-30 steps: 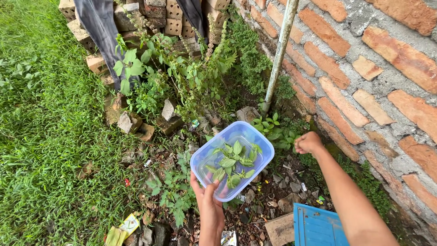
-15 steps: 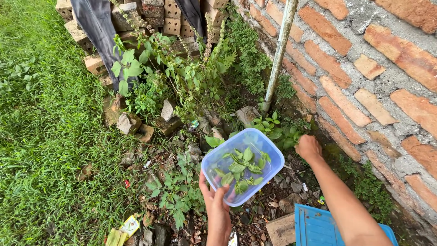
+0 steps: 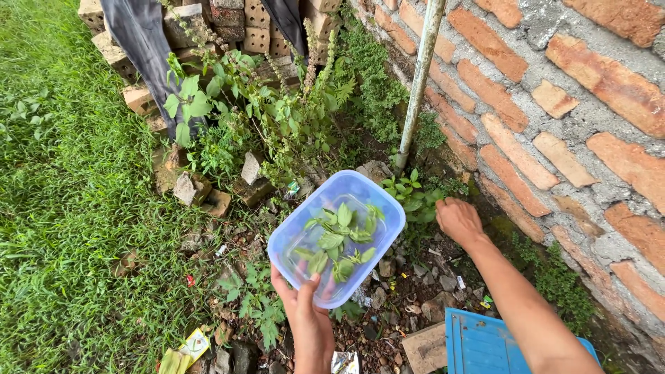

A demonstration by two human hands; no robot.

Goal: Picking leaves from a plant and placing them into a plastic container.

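My left hand (image 3: pixel 305 312) grips the near edge of a clear bluish plastic container (image 3: pixel 337 237), held above the ground. Several green leaves (image 3: pixel 339 239) lie inside it. My right hand (image 3: pixel 457 220) reaches down to a small leafy green plant (image 3: pixel 410 194) at the foot of a metal pole (image 3: pixel 418 83). Its fingers are curled at the plant's leaves; whether they hold a leaf is hidden.
A red brick wall (image 3: pixel 554 118) runs along the right. Taller leafy plants (image 3: pixel 277 118) and stacked bricks (image 3: pixel 228 28) stand at the back, grass (image 3: pixel 69 208) covers the left. Stones and litter lie on bare soil below; a blue panel (image 3: pixel 485 343) sits at bottom right.
The container has shifted slightly right and closer to the small plant. My right hand has stayed at the plant, moving a little lower.
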